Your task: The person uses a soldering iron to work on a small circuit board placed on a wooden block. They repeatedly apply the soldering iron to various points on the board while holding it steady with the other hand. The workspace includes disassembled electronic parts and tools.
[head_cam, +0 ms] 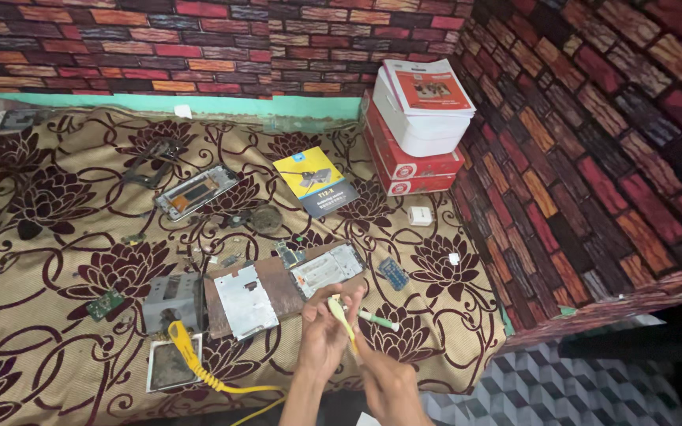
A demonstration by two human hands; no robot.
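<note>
Both my hands meet low in the middle of the head view, over the front edge of a floral-patterned cloth (57, 237). My left hand (327, 331) and my right hand (388, 386) together pinch a thin yellow tool (342, 317) held upright between the fingers. Just above them lies an opened phone body (327, 268) on a brown board (278, 288), beside a metal shield plate (245, 301). A small white and green tube (378, 319) lies right of my left hand.
A yellow-handled soldering iron (187, 353) with its cord rests on a metal stand (171, 298). Another phone frame (196, 191), a yellow and dark packet (314, 181), a small circuit board (104, 304), a blue part (394, 273) and stacked red and white boxes (416, 134) lie around. Brick-patterned walls close in behind and to the right.
</note>
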